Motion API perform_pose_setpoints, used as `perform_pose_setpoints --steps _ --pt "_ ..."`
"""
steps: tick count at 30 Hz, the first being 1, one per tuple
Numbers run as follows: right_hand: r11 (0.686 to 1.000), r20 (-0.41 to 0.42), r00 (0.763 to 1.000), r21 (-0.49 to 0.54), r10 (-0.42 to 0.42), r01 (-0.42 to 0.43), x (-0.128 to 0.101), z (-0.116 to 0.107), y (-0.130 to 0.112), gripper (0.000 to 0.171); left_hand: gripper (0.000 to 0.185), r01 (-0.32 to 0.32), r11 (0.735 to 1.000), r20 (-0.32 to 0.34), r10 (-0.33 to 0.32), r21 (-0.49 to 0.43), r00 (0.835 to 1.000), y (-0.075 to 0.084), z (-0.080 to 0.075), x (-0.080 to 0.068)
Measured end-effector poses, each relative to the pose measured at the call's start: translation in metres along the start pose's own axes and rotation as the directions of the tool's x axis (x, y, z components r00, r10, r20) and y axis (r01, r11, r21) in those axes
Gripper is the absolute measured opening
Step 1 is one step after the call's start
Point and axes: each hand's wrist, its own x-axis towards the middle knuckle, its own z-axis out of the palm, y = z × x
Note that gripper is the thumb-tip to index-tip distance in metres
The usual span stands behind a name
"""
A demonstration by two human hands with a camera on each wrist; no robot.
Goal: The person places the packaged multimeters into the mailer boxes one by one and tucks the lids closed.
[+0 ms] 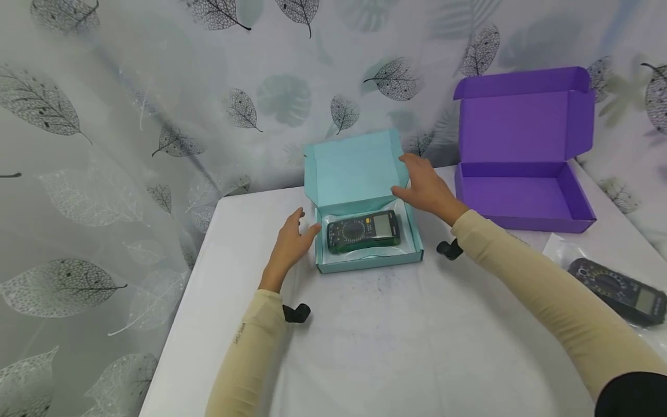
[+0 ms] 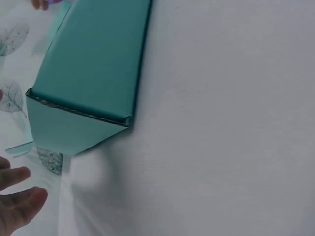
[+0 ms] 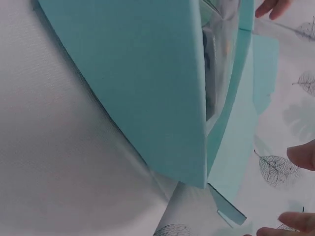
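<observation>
A light-blue cardboard box point(image 1: 367, 265) stands on the table with its lid point(image 1: 351, 168) raised. Inside lies a multimeter point(image 1: 359, 231) with a dark face and green sides, on clear plastic. Beside the box's left wall is my left hand point(image 1: 289, 249), fingers loosely bent and holding nothing. My right hand point(image 1: 427, 188) is by the right edge of the lid, thumb and fingers spread; whether it touches the lid I cannot tell. The left wrist view has the left hand point(image 2: 19, 209) apart from the box's side point(image 2: 93, 59). Likewise, the right wrist view shows spread fingers point(image 3: 300, 221) off the box point(image 3: 138, 93).
To the right an open purple box point(image 1: 526, 194) stands with its lid up. A second, dark multimeter point(image 1: 617, 289) lies on clear plastic near the right forearm. Behind the white table point(image 1: 365, 347) hangs a leaf-patterned curtain point(image 1: 208, 145).
</observation>
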Motion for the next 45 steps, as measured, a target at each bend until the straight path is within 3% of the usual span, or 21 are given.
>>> perform_pose_setpoints --steps 9,15,34,45 --pt "0.975 0.081 0.983 0.134 0.166 -0.176 -0.001 -0.006 0.010 0.084 0.087 -0.030 0.994 0.048 0.035 -0.110 0.998 -0.001 -0.005 0.020" --pt "0.955 0.117 0.975 0.207 0.191 -0.212 0.000 -0.004 0.012 0.081 0.089 -0.076 0.992 0.038 0.080 -0.104 0.996 -0.001 -0.004 0.026" --pt "0.957 -0.013 0.983 0.231 0.185 -0.178 -0.004 -0.005 0.006 0.069 0.089 -0.125 0.984 -0.020 0.124 -0.123 0.992 -0.007 -0.003 0.020" --pt "0.953 -0.140 0.970 0.257 0.200 -0.160 -0.006 -0.003 0.007 0.058 0.087 -0.219 0.969 -0.077 0.211 -0.117 0.974 -0.010 -0.002 0.018"
